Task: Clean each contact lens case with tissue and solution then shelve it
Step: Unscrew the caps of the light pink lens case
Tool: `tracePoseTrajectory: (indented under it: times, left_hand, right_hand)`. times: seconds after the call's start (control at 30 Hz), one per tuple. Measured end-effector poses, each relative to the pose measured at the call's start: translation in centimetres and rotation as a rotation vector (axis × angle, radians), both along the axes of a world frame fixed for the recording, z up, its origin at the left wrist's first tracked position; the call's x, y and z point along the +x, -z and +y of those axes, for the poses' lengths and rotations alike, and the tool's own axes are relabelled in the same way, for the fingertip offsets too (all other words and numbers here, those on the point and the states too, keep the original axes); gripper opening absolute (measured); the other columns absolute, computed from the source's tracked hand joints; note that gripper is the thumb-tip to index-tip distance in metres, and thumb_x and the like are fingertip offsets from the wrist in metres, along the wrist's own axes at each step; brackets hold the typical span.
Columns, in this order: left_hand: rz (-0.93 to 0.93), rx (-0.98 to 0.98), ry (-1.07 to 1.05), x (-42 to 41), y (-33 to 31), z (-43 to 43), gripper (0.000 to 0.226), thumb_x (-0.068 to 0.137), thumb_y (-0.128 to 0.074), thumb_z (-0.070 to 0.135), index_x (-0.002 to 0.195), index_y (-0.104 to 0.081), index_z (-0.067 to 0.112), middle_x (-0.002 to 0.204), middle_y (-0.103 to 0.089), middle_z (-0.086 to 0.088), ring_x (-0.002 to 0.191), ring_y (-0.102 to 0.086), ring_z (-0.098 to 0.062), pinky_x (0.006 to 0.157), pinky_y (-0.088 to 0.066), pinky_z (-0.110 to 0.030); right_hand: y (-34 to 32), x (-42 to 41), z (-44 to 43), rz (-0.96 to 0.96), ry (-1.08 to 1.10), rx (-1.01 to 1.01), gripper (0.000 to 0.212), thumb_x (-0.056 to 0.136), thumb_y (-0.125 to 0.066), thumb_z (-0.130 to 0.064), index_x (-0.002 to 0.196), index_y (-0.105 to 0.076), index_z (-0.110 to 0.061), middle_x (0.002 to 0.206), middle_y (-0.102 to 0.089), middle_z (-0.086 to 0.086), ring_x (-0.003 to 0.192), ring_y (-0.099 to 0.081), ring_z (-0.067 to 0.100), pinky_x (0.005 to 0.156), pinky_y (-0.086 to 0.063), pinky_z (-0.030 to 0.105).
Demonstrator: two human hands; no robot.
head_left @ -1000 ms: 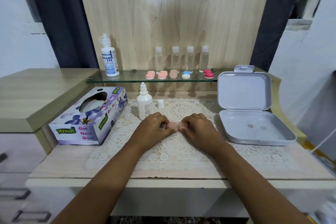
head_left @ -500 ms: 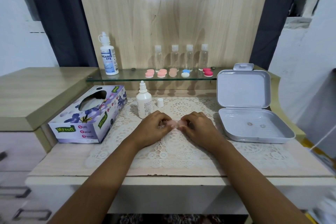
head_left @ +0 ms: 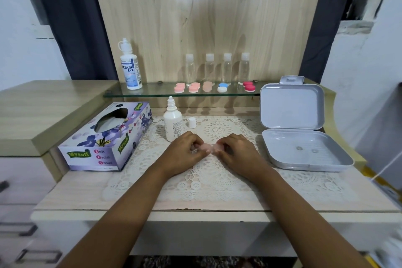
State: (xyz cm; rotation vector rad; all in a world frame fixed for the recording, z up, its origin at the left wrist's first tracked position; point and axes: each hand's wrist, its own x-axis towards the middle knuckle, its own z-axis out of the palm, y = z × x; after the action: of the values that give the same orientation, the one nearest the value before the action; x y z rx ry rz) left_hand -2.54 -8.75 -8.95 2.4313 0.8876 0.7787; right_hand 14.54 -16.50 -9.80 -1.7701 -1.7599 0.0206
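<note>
A pale pink contact lens case (head_left: 209,147) lies on the lace mat between my hands. My left hand (head_left: 185,152) pinches its left end with curled fingers. Its right end is pinched by my right hand (head_left: 236,152). An uncapped white solution bottle (head_left: 172,123) stands just behind my left hand, its small cap (head_left: 192,122) beside it. The purple tissue box (head_left: 104,137) sits at the left. On the glass shelf (head_left: 152,92) several lens cases rest in a row: pink (head_left: 179,88), pink (head_left: 194,87), peach (head_left: 207,86), blue-white (head_left: 222,87) and red (head_left: 249,86).
A grey hinged box (head_left: 300,137) stands open at the right with two small round things inside. A tall solution bottle (head_left: 130,65) and several clear small bottles (head_left: 217,68) stand on the shelf. A wooden cabinet top (head_left: 43,111) lies to the left.
Both hands stay on the pink case at the same spot; only the fingers shift slightly.
</note>
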Motion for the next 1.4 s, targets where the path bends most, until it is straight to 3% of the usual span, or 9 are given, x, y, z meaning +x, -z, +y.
tracePoseTrajectory:
  times: [0.07,0.17,0.23,0.3,0.43,0.63,0.8,1.0,1.4]
  left_hand:
    - [-0.014,-0.010,-0.013,0.0,-0.1,-0.2,0.025,0.083,-0.064,0.043,0.095,-0.059,0.023,0.090,-0.051,0.014,0.081,-0.049,0.000,0.072,-0.039,-0.015]
    - [0.027,-0.017,0.036,-0.2,-0.2,-0.4,0.046,0.085,-0.058,0.045,0.126,-0.053,0.025,0.106,-0.048,0.013,0.094,-0.048,-0.002,0.087,-0.042,-0.023]
    - [0.075,-0.012,0.075,-0.3,-0.3,-0.4,0.059,0.077,-0.045,0.045,0.133,-0.049,0.027,0.109,-0.047,0.018,0.101,-0.046,-0.004,0.092,-0.040,-0.026]
    - [0.070,-0.015,0.092,-0.4,-0.3,-0.3,0.060,0.070,-0.041,0.042,0.126,-0.057,0.026,0.103,-0.048,0.024,0.100,-0.047,-0.005,0.088,-0.040,-0.023]
    - [-0.002,-0.033,0.079,-0.2,-0.2,0.0,0.027,0.083,-0.060,0.017,0.110,-0.064,0.020,0.099,-0.053,0.017,0.092,-0.051,-0.003,0.079,-0.039,-0.015]
    - [-0.069,-0.123,-0.026,-0.1,-0.5,-0.2,0.017,0.083,-0.067,0.029,0.094,-0.059,0.019,0.092,-0.054,0.006,0.079,-0.051,-0.002,0.068,-0.039,-0.012]
    - [-0.113,-0.176,-0.109,0.0,-1.0,0.0,0.018,0.088,-0.060,0.029,0.103,-0.059,0.018,0.091,-0.057,0.007,0.076,-0.052,-0.002,0.063,-0.037,-0.012]
    - [0.065,-0.084,-0.172,1.1,-1.7,0.8,0.027,0.091,-0.056,0.026,0.115,-0.060,0.014,0.106,-0.056,-0.002,0.091,-0.052,-0.013,0.075,-0.036,-0.022]
    - [0.235,-0.044,-0.180,3.6,-2.9,2.3,0.033,0.090,-0.053,0.012,0.122,-0.061,0.010,0.123,-0.061,-0.007,0.112,-0.054,-0.019,0.084,-0.036,-0.019]
  right_hand:
    - [0.0,0.0,0.0,0.001,-0.001,0.002,0.026,0.088,-0.058,-0.040,0.104,-0.063,-0.020,0.099,-0.060,-0.002,0.096,-0.048,0.017,0.089,-0.040,0.038]
    - [0.0,0.0,0.0,-0.003,-0.003,0.000,0.027,0.088,-0.057,-0.039,0.105,-0.063,-0.020,0.101,-0.060,-0.002,0.097,-0.049,0.017,0.088,-0.041,0.039]
    - [0.0,0.0,0.0,0.000,-0.003,0.001,0.026,0.088,-0.057,-0.039,0.105,-0.063,-0.020,0.101,-0.060,-0.002,0.097,-0.050,0.018,0.089,-0.041,0.039]
    - [0.0,0.0,0.0,0.006,-0.003,0.004,0.026,0.088,-0.057,-0.039,0.105,-0.064,-0.020,0.100,-0.061,-0.001,0.097,-0.050,0.018,0.089,-0.041,0.040]
    - [0.1,0.1,0.0,0.003,-0.005,0.000,0.026,0.088,-0.058,-0.040,0.104,-0.064,-0.020,0.100,-0.061,-0.001,0.097,-0.051,0.019,0.089,-0.042,0.040]
    - [0.0,0.0,0.1,0.002,0.004,-0.009,0.025,0.087,-0.058,-0.040,0.102,-0.064,-0.020,0.099,-0.061,-0.001,0.097,-0.052,0.020,0.089,-0.042,0.039]
    - [0.0,-0.1,-0.1,0.008,0.006,0.001,0.022,0.086,-0.058,-0.038,0.098,-0.064,-0.021,0.096,-0.061,-0.002,0.094,-0.052,0.020,0.088,-0.043,0.040]
    - [0.0,-0.2,-0.2,0.016,0.014,0.008,0.021,0.086,-0.058,-0.036,0.098,-0.065,-0.020,0.096,-0.061,-0.001,0.095,-0.053,0.021,0.087,-0.042,0.039]
    - [0.0,-0.2,-0.2,0.016,0.026,-0.010,0.026,0.087,-0.058,-0.037,0.104,-0.065,-0.019,0.103,-0.062,0.001,0.100,-0.052,0.022,0.090,-0.041,0.039]
